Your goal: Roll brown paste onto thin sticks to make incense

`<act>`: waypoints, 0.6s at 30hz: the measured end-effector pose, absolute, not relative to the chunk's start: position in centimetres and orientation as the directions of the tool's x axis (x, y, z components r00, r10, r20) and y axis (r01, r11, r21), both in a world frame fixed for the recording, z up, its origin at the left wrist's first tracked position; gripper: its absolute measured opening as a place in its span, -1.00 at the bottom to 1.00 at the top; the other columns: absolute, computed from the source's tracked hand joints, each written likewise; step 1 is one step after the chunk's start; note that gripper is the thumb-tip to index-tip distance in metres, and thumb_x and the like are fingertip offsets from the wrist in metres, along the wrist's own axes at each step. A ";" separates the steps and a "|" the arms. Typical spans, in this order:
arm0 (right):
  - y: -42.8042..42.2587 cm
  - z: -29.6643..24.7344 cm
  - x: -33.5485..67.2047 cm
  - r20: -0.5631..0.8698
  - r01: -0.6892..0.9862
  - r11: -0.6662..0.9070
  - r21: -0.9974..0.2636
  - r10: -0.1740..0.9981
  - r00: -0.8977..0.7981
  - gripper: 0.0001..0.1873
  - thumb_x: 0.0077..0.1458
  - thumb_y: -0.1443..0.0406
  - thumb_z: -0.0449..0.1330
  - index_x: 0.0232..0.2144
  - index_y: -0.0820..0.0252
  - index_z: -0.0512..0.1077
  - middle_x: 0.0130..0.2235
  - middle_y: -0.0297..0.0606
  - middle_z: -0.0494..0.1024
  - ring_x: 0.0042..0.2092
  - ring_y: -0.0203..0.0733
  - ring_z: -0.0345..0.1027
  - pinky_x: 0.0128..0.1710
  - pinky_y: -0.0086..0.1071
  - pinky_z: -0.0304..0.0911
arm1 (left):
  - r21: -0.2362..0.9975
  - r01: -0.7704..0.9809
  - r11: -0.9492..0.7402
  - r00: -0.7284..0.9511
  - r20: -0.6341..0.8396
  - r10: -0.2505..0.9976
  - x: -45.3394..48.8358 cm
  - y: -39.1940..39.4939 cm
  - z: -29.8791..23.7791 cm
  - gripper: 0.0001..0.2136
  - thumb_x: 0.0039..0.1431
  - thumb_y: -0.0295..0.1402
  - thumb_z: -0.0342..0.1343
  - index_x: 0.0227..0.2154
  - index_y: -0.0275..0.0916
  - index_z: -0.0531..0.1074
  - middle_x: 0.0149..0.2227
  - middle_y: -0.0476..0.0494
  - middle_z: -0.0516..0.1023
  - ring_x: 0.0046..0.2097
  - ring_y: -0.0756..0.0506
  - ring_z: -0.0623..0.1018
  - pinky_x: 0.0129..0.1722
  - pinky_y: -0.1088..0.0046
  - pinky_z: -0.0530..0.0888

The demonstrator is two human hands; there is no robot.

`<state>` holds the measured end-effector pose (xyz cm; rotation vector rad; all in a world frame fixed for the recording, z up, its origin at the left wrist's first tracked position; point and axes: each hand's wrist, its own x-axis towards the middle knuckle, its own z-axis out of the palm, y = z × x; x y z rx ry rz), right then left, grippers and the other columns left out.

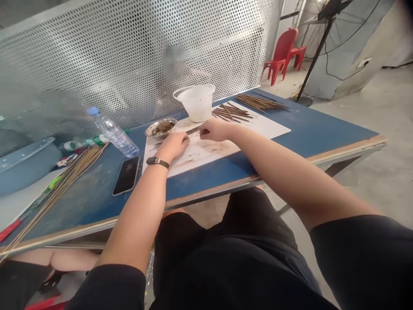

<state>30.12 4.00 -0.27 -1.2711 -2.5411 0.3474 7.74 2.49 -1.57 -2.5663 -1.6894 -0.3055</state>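
A blue laminated table with a wooden edge is placed against a perforated metal panel, and a red plastic chair is seen beyond the table on a concrete floor. On the table, a white plastic sheet is laid. Over this sheet, a thin brown stick is grasped, being pinched by the right hand and gripped by the curled fingers of the left hand. Loose brown sticks are laid at the sheet's far end, beside a white plastic jug and a steel bowl.
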 end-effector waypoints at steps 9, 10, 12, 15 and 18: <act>4.8 -0.2 31.3 0.117 0.743 0.522 -0.419 0.843 -0.526 -0.84 0.29 0.31 0.27 -0.24 0.19 0.67 -0.22 -0.16 0.67 -0.21 -0.14 0.44 -0.18 -0.31 0.22 | 0.019 0.952 -0.305 0.300 0.130 0.945 6.6 2.7 -1.1 -0.75 0.38 -0.24 0.00 -0.24 -0.19 0.56 -0.15 -0.31 0.68 -0.13 -0.31 0.61 -0.18 0.24 0.47; 4.7 -0.2 31.2 0.120 0.741 0.520 -0.424 0.843 -0.524 -0.84 0.29 0.30 0.27 -0.24 0.19 0.68 -0.24 -0.17 0.68 -0.22 -0.15 0.44 -0.17 -0.31 0.22 | 0.030 0.951 -0.309 0.303 0.124 0.945 6.6 2.6 -1.1 -0.75 0.38 -0.23 0.01 -0.25 -0.18 0.56 -0.16 -0.30 0.67 -0.14 -0.30 0.60 -0.19 0.24 0.47; 4.3 -0.1 30.8 0.135 0.735 0.530 -0.423 0.839 -0.527 -0.82 0.29 0.30 0.27 -0.23 0.20 0.69 -0.26 -0.18 0.68 -0.23 -0.16 0.43 -0.15 -0.32 0.21 | 0.052 0.944 -0.325 0.318 0.110 0.942 6.7 2.4 -1.1 -0.75 0.38 -0.21 0.02 -0.26 -0.17 0.55 -0.18 -0.29 0.67 -0.17 -0.29 0.60 -0.22 0.25 0.46; 4.0 -0.4 29.9 0.186 0.714 0.578 -0.395 0.811 -0.555 -0.80 0.30 0.28 0.25 -0.23 0.23 0.68 -0.27 -0.17 0.68 -0.24 -0.15 0.40 -0.19 -0.31 0.18 | 0.071 0.932 -0.356 0.349 0.096 0.932 7.3 2.1 -1.0 -0.75 0.38 -0.20 0.02 -0.28 -0.16 0.55 -0.18 -0.26 0.67 -0.17 -0.28 0.60 -0.19 0.27 0.46; 4.0 -0.9 29.1 0.212 0.683 0.632 -0.367 0.771 -0.600 -0.78 0.30 0.29 0.22 -0.26 0.25 0.67 -0.29 -0.17 0.67 -0.28 -0.18 0.36 -0.25 -0.32 0.16 | 0.099 0.918 -0.384 0.377 0.084 0.923 8.1 1.7 -1.0 -0.74 0.38 -0.18 0.02 -0.26 -0.17 0.55 -0.20 -0.24 0.67 -0.19 -0.26 0.60 -0.19 0.29 0.45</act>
